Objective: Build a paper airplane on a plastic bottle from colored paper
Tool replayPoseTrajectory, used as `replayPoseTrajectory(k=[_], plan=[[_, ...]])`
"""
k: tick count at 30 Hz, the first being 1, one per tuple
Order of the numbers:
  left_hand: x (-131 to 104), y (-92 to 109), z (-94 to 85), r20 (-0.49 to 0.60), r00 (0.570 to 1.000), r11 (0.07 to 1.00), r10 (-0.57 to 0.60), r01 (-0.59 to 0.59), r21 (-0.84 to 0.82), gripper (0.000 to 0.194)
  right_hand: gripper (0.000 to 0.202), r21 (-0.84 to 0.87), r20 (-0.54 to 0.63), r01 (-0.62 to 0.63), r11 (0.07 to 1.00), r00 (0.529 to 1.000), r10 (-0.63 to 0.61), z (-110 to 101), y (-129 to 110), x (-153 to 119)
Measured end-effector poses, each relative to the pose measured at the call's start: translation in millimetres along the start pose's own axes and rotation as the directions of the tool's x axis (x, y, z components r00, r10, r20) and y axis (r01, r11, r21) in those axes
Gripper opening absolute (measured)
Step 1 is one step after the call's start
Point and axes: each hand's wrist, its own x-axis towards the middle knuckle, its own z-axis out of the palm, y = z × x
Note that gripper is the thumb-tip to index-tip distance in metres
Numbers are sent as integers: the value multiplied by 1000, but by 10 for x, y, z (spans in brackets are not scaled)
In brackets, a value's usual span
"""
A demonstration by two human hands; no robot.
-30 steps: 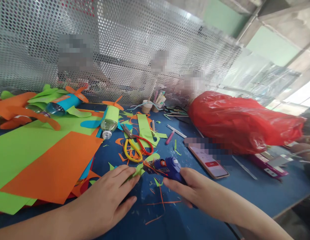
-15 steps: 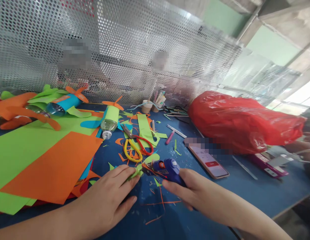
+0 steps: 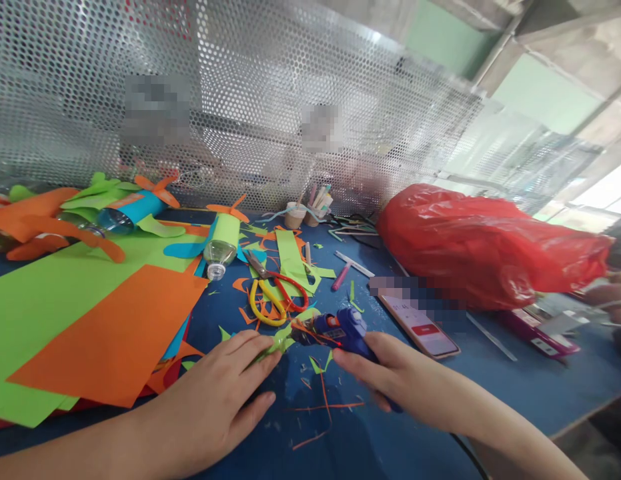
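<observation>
My right hand (image 3: pixel 390 367) is wrapped round the handle of a blue hot glue gun (image 3: pixel 347 327), its nozzle aimed left with orange paper shreds around it. The nozzle is close to a light green paper piece (image 3: pixel 286 339); whether it touches cannot be made out. Fingers of my left hand (image 3: pixel 230 380) close on this paper piece and partly cover it. Just beyond it lie scissors (image 3: pixel 267 308) with one yellow and one red handle. A bottle wrapped in green paper (image 3: pixel 223 243), with blue wings and an orange propeller, lies farther back.
Green sheets (image 3: pixel 65 287) and an orange sheet (image 3: pixel 115 333) cover the table's left. To the right are a phone (image 3: pixel 415 320), a red plastic bag (image 3: pixel 470 240) and a purple box (image 3: pixel 540 333). A perforated metal screen (image 3: pixel 270 80) rises behind. Paper scraps lie about.
My right hand and the glue gun have shifted slightly right, drawing the nozzle a little away from my left fingers. My left hand has hardly moved.
</observation>
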Motion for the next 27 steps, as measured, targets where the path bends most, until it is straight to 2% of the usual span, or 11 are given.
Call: replayPoseTrajectory(k=[2, 4, 6, 8, 10, 12, 14, 16, 19, 22, 27], plan=[[-8, 14, 7, -42, 999, 1000, 7, -7, -4, 40, 46, 92, 19, -15, 996, 1000, 13, -65, 18, 3], [1, 24, -5, -88, 996, 1000, 9, -11, -23, 39, 49, 213, -11, -7, 977, 1000, 9, -125, 51, 8], [43, -8, -56, -135, 991, 998, -8, 0, -55, 34, 48, 332, -62, 63, 941, 997, -45, -163, 98, 31], [123, -131, -158, -192, 980, 996, -45, 30, -80, 30, 46, 428, -82, 156, 890, 988, -133, -174, 140, 82], [223, -369, -302, -241, 964, 992, -111, 93, -86, 29, 45, 499, -85, 213, 840, 977, -197, -162, 149, 155], [317, -697, -458, -272, 954, 991, -125, 132, 9, 31, 47, 534, -113, 240, 811, 970, -213, -133, 100, 235], [382, -1051, -582, -215, 968, 975, -127, 161, 151, 38, 47, 530, -148, 253, 809, 967, -205, -87, -6, 317], [417, -1357, -646, -211, 969, 967, -127, 168, 189, 55, 48, 527, -181, 262, 809, 964, -194, -17, -139, 406], [449, -1624, -638, -163, 985, 971, -61, 97, 219, 56, 49, 597, -218, 277, 753, 959, -180, 132, -302, 550], [478, -1658, -574, -150, 989, 972, -11, 46, 229, 50, 50, 597, -280, 333, 730, 939, -199, 293, -333, 668], [500, -1554, -461, -159, 986, 976, 56, -20, 217, 48, 52, 513, -258, 318, 797, 943, -211, 417, -202, 711]])
